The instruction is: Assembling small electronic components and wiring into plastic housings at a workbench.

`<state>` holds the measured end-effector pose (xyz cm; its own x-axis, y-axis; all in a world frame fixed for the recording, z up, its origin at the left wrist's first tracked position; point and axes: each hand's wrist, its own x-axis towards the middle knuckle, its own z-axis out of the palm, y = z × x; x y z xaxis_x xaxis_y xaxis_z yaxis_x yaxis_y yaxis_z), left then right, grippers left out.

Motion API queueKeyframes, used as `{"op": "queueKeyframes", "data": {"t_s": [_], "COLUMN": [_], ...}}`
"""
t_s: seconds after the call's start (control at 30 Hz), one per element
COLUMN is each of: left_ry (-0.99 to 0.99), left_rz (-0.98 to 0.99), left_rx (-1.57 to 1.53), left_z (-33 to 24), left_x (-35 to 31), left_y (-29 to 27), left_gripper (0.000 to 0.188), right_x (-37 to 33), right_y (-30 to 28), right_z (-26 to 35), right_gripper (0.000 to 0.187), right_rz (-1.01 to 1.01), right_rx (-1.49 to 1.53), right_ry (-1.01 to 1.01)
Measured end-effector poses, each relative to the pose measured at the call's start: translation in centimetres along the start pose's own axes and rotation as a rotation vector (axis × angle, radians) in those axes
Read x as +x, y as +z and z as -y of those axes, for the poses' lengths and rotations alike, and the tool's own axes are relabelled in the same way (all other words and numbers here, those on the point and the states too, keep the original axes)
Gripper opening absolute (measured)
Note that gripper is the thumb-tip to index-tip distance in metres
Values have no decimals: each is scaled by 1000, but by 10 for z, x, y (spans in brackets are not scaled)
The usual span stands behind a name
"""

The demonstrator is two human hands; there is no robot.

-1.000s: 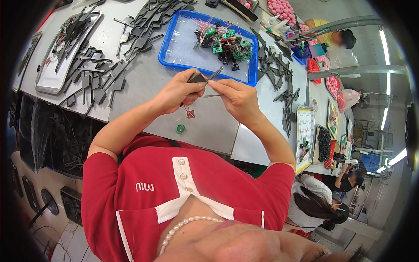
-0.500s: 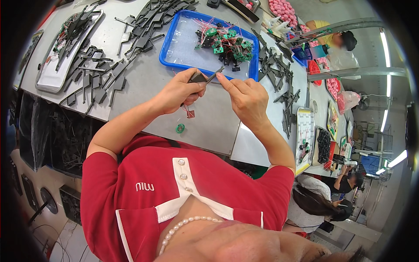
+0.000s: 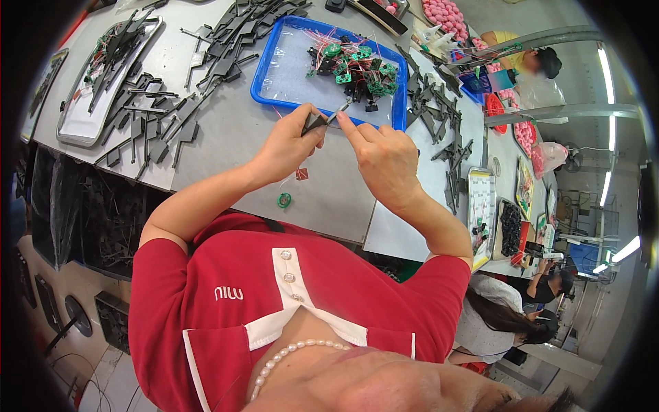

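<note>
My left hand (image 3: pixel 294 137) is closed round the wide end of a dark grey plastic part (image 3: pixel 315 123), above the bench in front of my chest. The part's narrow stem points up and right, over the near rim of a blue tray (image 3: pixel 274 103). My right hand (image 3: pixel 384 154) is closed at this stem, with the index fingertip on it and the thumb hidden. Beneath my left hand a small reddish square board (image 3: pixel 301 174) hangs by thin wires. A round green coil (image 3: pixel 283 200) is lower down, near the bench edge. Wired green circuit boards (image 3: pixel 357 69) lie heaped in the tray.
Many dark grey plastic parts (image 3: pixel 147 123) are spread on the left, with more (image 3: pixel 439 110) on the right. A metal tray (image 3: pixel 77 130) with wired parts stands far left. Another tray (image 3: pixel 480 182) lies at the right. Co-workers (image 3: pixel 494 316) sit beyond it.
Both hands have shifted slightly, and the stem looks brighter and turned a little. My right hand has moved slightly left. The hanging board has swung a little.
</note>
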<state>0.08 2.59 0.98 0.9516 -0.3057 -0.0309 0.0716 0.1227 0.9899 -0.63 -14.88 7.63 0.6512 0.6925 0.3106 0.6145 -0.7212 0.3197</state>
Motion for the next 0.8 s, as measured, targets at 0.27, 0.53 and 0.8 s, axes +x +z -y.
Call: {"op": "queueKeyframes", "data": {"t_s": [0.27,0.53,0.8], "left_ry": [181,502,601], "left_rz": [-169,-255,118], "left_rx": [189,550,-1], "left_z": [1,-17,-5], "left_x": [4,2,-10], "left_y": [3,-38,-58], "left_gripper": [12,22,33], "right_x": [14,16,32], "right_y": [5,11,48], "right_z": [6,6,15], "right_gripper": [43,21,31], "right_rz": [-62,-220,-148], "right_rx": [-111,575,1293], "right_ry": [2,228,263]}}
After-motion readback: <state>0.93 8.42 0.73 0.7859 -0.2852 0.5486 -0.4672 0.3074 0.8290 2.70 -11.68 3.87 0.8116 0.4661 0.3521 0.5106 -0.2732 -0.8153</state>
